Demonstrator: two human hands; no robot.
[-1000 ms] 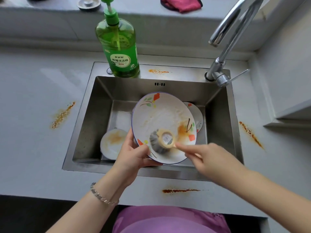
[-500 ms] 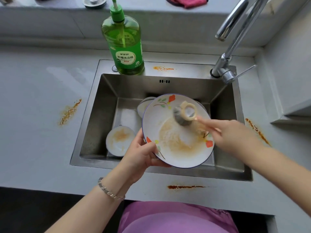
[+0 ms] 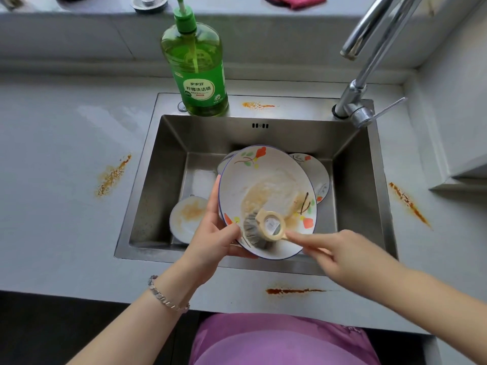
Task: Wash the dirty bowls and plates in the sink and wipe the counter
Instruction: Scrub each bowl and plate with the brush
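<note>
Left hand (image 3: 213, 238) pinches the soapy plate (image 3: 266, 198) by its left rim only, tilted over the sink (image 3: 158, 180), above other dirty dishes. Right hand (image 3: 340, 254) closed on the scrub brush (image 3: 261, 227), pressing the plate's near edge. Risk: brush pressure levers the slick plate out of that one-sided grip; it drops and chips.

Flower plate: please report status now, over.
Left hand holds flower plate tilted over sink. Right hand presses scrub brush on it. Greasy film remains. Nothing blocking.
</note>
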